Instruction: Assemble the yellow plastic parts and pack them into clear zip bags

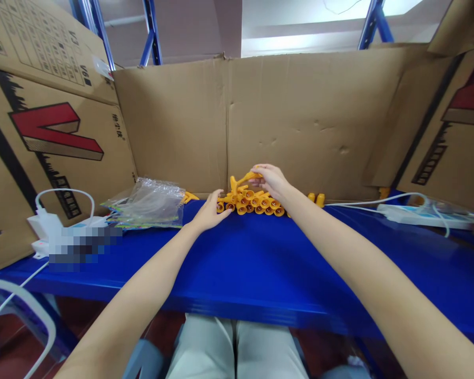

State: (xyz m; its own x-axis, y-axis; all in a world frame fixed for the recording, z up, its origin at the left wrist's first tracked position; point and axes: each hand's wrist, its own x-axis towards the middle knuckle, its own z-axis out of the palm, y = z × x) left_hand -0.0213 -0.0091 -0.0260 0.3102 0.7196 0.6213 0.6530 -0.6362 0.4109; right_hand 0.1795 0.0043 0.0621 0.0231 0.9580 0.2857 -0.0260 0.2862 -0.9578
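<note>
A heap of small orange plastic parts (256, 202) lies on the blue shelf (260, 263) against the cardboard back wall. My right hand (272, 180) is closed in a pinch on one orange part (248, 177), held just above the heap. My left hand (211, 211) rests flat on the shelf at the heap's left end, fingers stretched out and touching the nearest parts. Two loose orange parts (316, 199) stand to the right of the heap, and another (189, 197) lies to its left.
A stack of clear plastic bags (150, 204) lies left of the heap. A white charger and cable (47, 223) sit at far left, a white power strip (418, 215) with its cord at the right. Cardboard panels (300, 116) wall the shelf on three sides.
</note>
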